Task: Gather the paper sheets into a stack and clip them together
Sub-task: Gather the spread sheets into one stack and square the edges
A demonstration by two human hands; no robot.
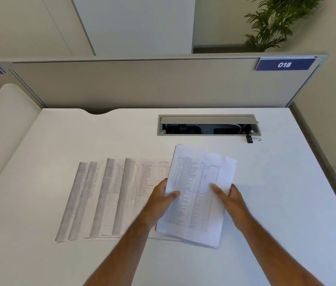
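Note:
A small stack of printed paper sheets (199, 178) is held between both hands, tilted slightly to the right over the white desk. My left hand (163, 200) grips its left edge, thumb on top. My right hand (230, 198) grips its right edge, thumb on the page. Several more printed sheets (105, 199) lie fanned out and overlapping on the desk to the left, partly under the held stack. A black binder clip (251, 139) lies at the back right, just in front of the cable hatch, far from both hands.
An open cable hatch (208, 125) is recessed in the white desk (286, 182) at the back. A grey partition (163, 83) with a blue "018" label stands behind the desk. The desk's right edge drops off near the wall.

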